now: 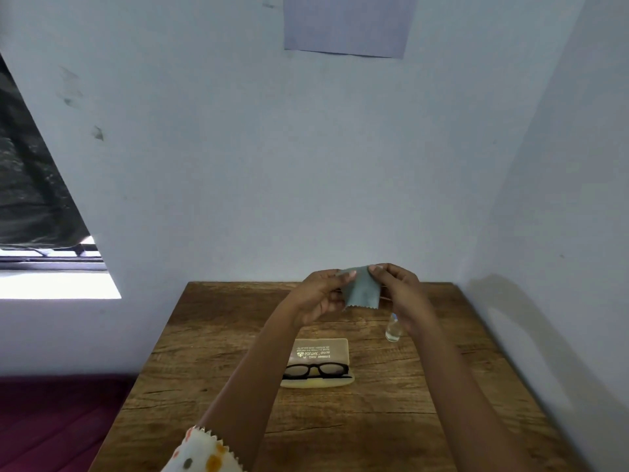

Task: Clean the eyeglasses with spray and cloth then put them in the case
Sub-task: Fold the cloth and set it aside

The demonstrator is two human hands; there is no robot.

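Observation:
A small grey cloth (360, 287) with zigzag edges hangs in the air above the far part of the wooden table (391, 420). My left hand (320, 294) pinches its upper left corner and my right hand (400, 287) pinches its upper right corner. Black-framed eyeglasses (316, 370) lie folded in an open beige case (320, 350) at the table's middle, below my left forearm. A small clear spray bottle (393, 330) stands to the right of the case, partly hidden by my right wrist.
The table stands in a corner, with pale walls behind it and to its right. A dark red surface (51, 420) lies low to the left. A window (51, 267) is at the left.

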